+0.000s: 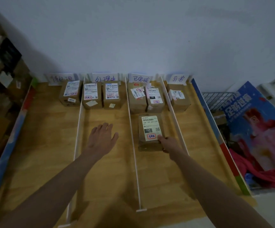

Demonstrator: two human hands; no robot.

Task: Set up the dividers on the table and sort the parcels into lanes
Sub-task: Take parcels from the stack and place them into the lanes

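Right grip [167, 142] on "15H"-labelled parcel [150, 129]

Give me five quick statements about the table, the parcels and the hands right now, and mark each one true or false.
1. The right hand grips the near end of a parcel in the third lane from the left. True.
2. The left hand holds a parcel. False: it is open, fingers spread, over the second lane, holding nothing.
3. Three white dividers split the wooden table into four lanes. True.
4. The leftmost lane holds three parcels. False: one box sits at its far end.
5. Each lane has a handwritten paper sign at the far end. True.
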